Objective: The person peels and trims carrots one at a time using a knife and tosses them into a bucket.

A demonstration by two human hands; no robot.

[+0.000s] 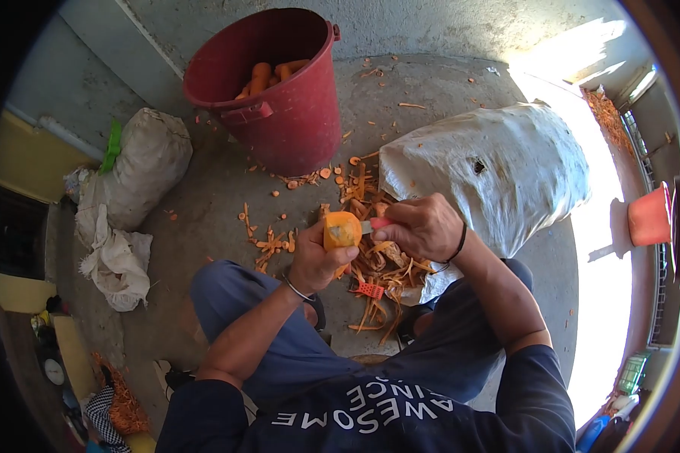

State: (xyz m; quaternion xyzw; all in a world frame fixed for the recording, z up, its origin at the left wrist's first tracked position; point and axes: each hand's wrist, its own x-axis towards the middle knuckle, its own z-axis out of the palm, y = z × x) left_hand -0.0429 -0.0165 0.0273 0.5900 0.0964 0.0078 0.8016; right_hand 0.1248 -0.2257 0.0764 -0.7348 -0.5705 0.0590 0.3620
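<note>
My left hand (pixel 315 260) is closed around a thick carrot (pixel 342 229), its broad pale-centred end turned up toward me. In my right hand (pixel 428 226) is a knife (pixel 381 223) with a red handle, fingers wrapped round it. The short blade sits against or right beside the carrot's right side; exact contact is hard to make out. Beneath both hands a heap of carrot peelings (pixel 389 266) lies on the floor between my legs. A small red perforated plastic piece (pixel 369 290) rests on these peelings.
A large red bucket (pixel 295 113) holding several carrots (pixel 261 78) stands ahead. To the right lies a bulging white sack (pixel 491 170); another sack (pixel 155 162) leans at the left wall. Cut carrot ends (pixel 325 173) dot the floor. An orange-red bucket (pixel 648 215) is far right.
</note>
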